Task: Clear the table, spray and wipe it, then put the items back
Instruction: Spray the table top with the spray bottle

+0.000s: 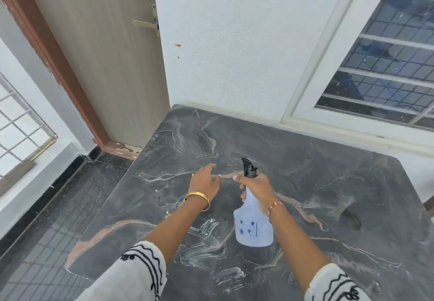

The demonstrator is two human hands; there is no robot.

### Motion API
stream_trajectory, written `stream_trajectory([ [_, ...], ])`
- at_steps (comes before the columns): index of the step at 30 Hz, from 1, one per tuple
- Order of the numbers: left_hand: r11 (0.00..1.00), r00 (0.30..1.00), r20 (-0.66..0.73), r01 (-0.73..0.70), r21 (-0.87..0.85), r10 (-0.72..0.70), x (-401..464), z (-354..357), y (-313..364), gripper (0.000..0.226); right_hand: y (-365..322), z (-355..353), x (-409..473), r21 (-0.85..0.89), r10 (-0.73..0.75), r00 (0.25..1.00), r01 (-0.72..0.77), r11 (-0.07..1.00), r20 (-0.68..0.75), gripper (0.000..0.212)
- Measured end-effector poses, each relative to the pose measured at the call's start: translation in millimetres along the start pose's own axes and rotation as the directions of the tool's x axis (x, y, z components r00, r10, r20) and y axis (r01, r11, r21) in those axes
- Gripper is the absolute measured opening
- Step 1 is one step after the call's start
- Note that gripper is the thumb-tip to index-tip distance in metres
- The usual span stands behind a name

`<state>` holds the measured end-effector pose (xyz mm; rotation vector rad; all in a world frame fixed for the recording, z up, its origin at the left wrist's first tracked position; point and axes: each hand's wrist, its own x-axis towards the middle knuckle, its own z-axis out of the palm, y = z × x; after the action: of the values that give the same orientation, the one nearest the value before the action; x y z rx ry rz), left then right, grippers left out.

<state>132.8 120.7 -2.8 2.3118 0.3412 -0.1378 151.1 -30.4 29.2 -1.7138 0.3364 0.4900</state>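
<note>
A pale blue spray bottle (254, 228) with a black trigger head and small blue flower prints is held upright over the dark marble table (317, 183). My right hand (256, 186) is wrapped round its neck just below the trigger. My left hand (205, 183) hovers a little to the left of the bottle, fingers spread, holding nothing; a gold bangle sits on that wrist. The tabletop bears no other items, and whitish streaks mark its surface in front of me.
The table stands in a corner against a white wall (234, 54), with a barred window (387, 65) at the right. A wooden door (105, 54) is at the left, beyond the table's left edge. Dark tiled floor (58, 218) lies below that edge.
</note>
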Motion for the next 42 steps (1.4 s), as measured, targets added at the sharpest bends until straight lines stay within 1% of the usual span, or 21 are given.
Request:
stream_trajectory([
  [3, 1.000, 1.000, 0.017, -0.010, 0.011, 0.009, 2, 6, 6, 0.043, 8, -21, 0, 0.165, 0.135, 0.990, -0.125, 0.978, -0.048, 0.014],
  [5, 0.999, 0.999, 0.034, -0.035, 0.010, 0.035, 2, 14, 15, 0.042, 14, -41, -3, 0.275, 0.174, 0.979, -0.140, 0.951, -0.104, 0.008],
  [7, 0.998, 0.996, 0.056, -0.067, 0.003, 0.067, 0, 25, 28, 0.041, 19, -59, -5, 0.324, 0.181, 0.971, -0.122, 0.938, -0.158, 0.007],
  [11, 0.989, 0.983, 0.113, -0.147, -0.015, 0.148, -8, 51, 60, 0.040, 26, -90, -8, 0.297, 0.164, 0.941, -0.073, 0.952, -0.296, 0.018],
  [13, 0.985, 0.974, 0.146, -0.170, -0.025, 0.172, -12, 62, 73, 0.040, 29, -101, -9, 0.282, 0.151, 0.931, -0.055, 0.958, -0.333, 0.023],
  [16, 0.983, 0.968, 0.169, -0.183, -0.032, 0.185, -16, 73, 85, 0.038, 33, -112, -12, 0.289, 0.119, 0.929, -0.013, 0.957, -0.350, 0.017],
  [19, 0.982, 0.966, 0.178, -0.185, -0.025, 0.186, -18, 79, 91, 0.038, 37, -114, -12, 0.295, 0.097, 0.926, 0.016, 0.955, -0.365, 0.018],
  [23, 0.982, 0.965, 0.180, -0.190, -0.021, 0.191, -17, 81, 94, 0.038, 40, -114, -10, 0.333, 0.135, 0.874, 0.033, 0.942, -0.467, 0.016],
  [26, 0.983, 0.966, 0.179, -0.184, -0.024, 0.186, -16, 82, 97, 0.037, 40, -119, -11, 0.366, 0.147, 0.868, 0.042, 0.930, -0.474, 0.020],
  [30, 0.984, 0.967, 0.178, -0.180, -0.019, 0.180, -20, 88, 105, 0.037, 41, -124, -15, 0.372, 0.119, 0.898, 0.053, 0.927, -0.424, 0.021],
  [33, 0.980, 0.959, 0.203, -0.200, -0.011, 0.198, -26, 99, 115, 0.037, 46, -133, -17, 0.385, 0.145, 0.875, 0.051, 0.921, -0.462, 0.016],
  [36, 0.975, 0.947, 0.236, -0.221, -0.006, 0.216, -34, 113, 130, 0.037, 54, -160, -21, 0.356, 0.159, 0.833, 0.048, 0.933, -0.530, 0.014],
  [40, 0.971, 0.930, 0.282, -0.240, -0.021, 0.236, -49, 134, 153, 0.038, 69, -217, -29, 0.367, 0.198, 0.781, 0.042, 0.929, -0.592, 0.013],
  [42, 0.967, 0.920, 0.304, -0.254, -0.019, 0.247, -56, 147, 166, 0.038, 75, -246, -33, 0.306, 0.186, 0.765, 0.015, 0.952, -0.616, 0.015],
])
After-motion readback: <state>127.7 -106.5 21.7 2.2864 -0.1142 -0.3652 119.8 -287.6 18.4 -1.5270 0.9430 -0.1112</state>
